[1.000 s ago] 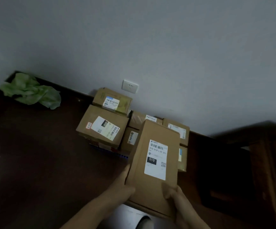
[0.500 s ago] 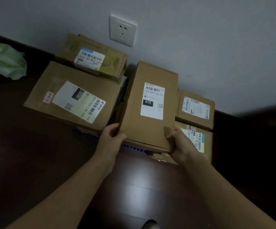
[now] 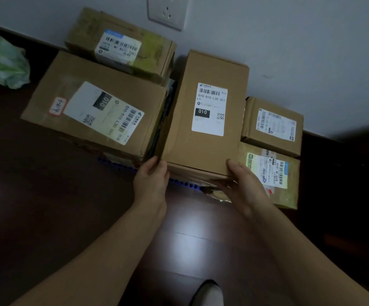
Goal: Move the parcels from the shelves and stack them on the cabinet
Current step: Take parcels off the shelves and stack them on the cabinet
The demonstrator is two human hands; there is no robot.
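My left grip (image 3: 150,180) and right grip (image 3: 243,186) still pinch the near corners of the long 010-labelled parcel (image 3: 201,149), thumbs on top and fingers curled under its near end. A second ago I held it short of the pile. Now it lies over lower boxes on the dark surface (image 3: 46,195), between the large carton (image 3: 86,98) and the small box (image 3: 271,127), its far end near the wall (image 3: 311,51).
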